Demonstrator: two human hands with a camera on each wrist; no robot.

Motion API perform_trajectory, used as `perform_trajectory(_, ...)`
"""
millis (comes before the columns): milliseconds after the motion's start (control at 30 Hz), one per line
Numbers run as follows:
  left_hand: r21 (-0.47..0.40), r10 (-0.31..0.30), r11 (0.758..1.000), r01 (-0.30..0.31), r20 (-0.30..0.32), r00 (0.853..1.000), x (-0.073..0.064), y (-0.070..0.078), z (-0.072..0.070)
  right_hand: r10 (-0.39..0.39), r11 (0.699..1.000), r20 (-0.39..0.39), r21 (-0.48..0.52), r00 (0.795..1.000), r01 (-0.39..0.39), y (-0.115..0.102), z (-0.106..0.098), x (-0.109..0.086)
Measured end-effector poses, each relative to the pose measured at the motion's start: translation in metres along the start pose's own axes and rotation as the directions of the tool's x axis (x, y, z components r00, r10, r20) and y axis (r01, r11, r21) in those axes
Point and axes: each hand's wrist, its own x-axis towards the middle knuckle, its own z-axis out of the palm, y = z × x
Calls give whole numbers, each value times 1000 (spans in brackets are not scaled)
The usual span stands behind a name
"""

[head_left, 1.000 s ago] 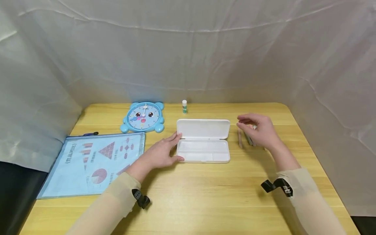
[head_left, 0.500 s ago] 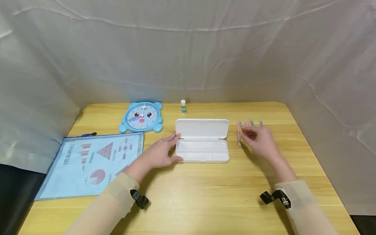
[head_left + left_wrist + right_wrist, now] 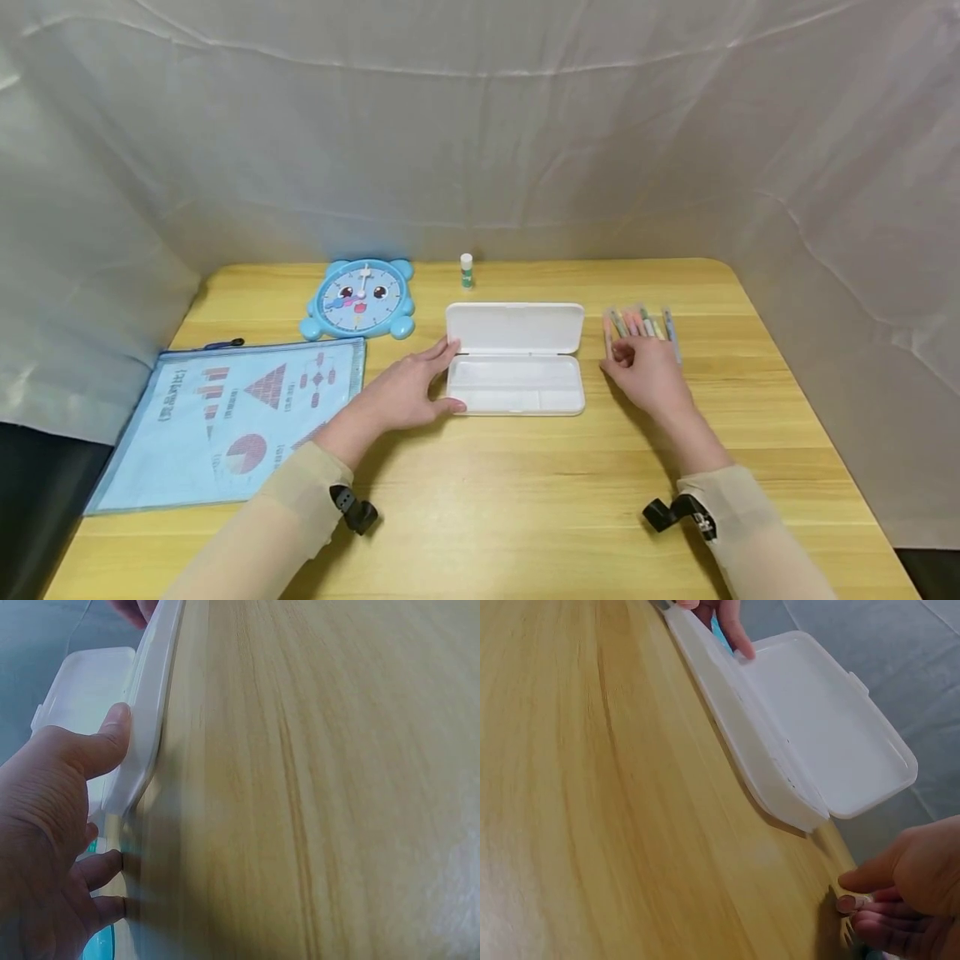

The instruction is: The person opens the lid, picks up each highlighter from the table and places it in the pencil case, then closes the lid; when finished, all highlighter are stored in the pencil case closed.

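Observation:
A white pencil case (image 3: 516, 385) lies with its lid (image 3: 515, 328) raised, its compartments bare. My left hand (image 3: 405, 390) holds its left end, thumb on the front edge and index finger by the lid. In the left wrist view, the thumb (image 3: 109, 742) presses the case's edge while the lower fingers extend below it. To the right of the case, my right hand (image 3: 648, 375) pinches the near end of the leftmost pink marker pen (image 3: 608, 329). That pen's end (image 3: 847, 903) shows between thumb and fingers in the right wrist view. Several pastel marker pens (image 3: 637, 321) lie beside it, partly hidden by the hand.
A glue stick (image 3: 467, 272) stands upright behind the case. A blue toy clock (image 3: 360, 298) lies at the back left. A blue zip document pouch (image 3: 232, 417) covers the left side, with a dark pen (image 3: 225, 343) at its top edge. Grey fabric (image 3: 480, 150) encloses the table.
My right hand has come down from above the marker pens to the near end of the leftmost one, uncovering the tops of the others. The left hand stays on the pencil case.

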Motion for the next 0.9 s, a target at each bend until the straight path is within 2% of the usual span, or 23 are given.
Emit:
perform_trajectory(200,4,1,1000,-1,9,1000,1,1,0,17,1000,-23,-19,1000,-18,0,-1,0)
perform_trajectory(433,1,-2,1000,2,11,1000,0,3,-1,92,996,2,11,996,-92,0,-4,1)
perform_trajectory(900,4,-6,1000,6,14,1000,-1,3,-3,84,982,8,167,996,-84,-1,-23,3)
